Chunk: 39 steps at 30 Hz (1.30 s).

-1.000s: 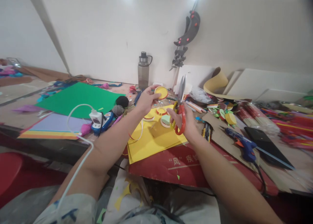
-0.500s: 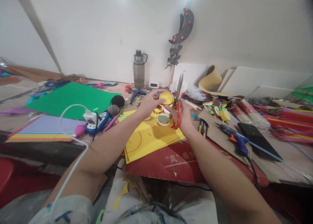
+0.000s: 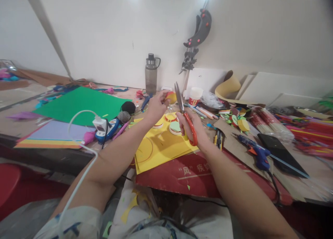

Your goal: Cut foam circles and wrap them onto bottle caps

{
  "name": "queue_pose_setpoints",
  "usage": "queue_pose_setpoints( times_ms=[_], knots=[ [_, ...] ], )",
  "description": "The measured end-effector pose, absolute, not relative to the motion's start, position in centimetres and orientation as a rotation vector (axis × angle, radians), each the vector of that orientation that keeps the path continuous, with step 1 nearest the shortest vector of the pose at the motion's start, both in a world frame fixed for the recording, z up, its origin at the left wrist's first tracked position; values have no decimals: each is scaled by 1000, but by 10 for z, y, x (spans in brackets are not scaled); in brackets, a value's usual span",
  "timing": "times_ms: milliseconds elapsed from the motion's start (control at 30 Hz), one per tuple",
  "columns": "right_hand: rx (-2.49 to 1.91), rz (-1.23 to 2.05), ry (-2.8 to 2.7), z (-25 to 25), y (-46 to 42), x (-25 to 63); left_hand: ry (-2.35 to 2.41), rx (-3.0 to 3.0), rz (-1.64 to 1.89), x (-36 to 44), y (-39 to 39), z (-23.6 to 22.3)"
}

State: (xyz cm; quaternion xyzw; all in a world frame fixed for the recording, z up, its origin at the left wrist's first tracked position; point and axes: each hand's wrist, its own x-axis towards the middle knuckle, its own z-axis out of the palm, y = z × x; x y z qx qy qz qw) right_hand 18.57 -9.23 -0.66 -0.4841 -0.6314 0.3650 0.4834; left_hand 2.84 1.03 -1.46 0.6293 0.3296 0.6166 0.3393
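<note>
My left hand [image 3: 158, 107] pinches a small yellow round piece [image 3: 171, 97] by its edge, above the far side of the yellow paper sheets [image 3: 161, 150]. In my right hand [image 3: 196, 128] are scissors [image 3: 193, 130] with red handles, the blades pointing up and away beside the round piece. Below the hands, on the yellow sheets, lie a shallow ring with a yellow middle [image 3: 170, 117] and another with a pale green middle [image 3: 175, 128]. A circle outline is drawn on the left part of the sheets.
A red board [image 3: 182, 176] lies under the sheets. To the right are a box cutter [image 3: 219, 140], a glue gun [image 3: 256, 154] and a black phone [image 3: 282, 155]. Behind stand a paper cup [image 3: 195, 96] and a water bottle [image 3: 151, 75]. Green sheet [image 3: 83, 107] and charger [image 3: 101, 126] lie left.
The yellow round piece has moved a little left and up and turned in my left hand. The scissors have tilted leftward and come slightly lower, farther from the piece. The view has shifted slightly.
</note>
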Motion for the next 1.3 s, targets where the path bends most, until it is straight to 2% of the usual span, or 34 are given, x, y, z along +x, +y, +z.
queue_pose_setpoints(
  times_ms=[233, 533, 1300],
  knots=[
    [-1206, 1036, -1609, 0, -103, 182, 869, 1505, 1699, 21, 17, -10],
    [-1135, 1156, -1524, -1, -103, 181, 770, 1240, 1648, 26, 12, -6],
    [-1075, 1222, -1509, -5, -109, 178, 658, 1184, 1777, 24, 22, -9]
  ],
)
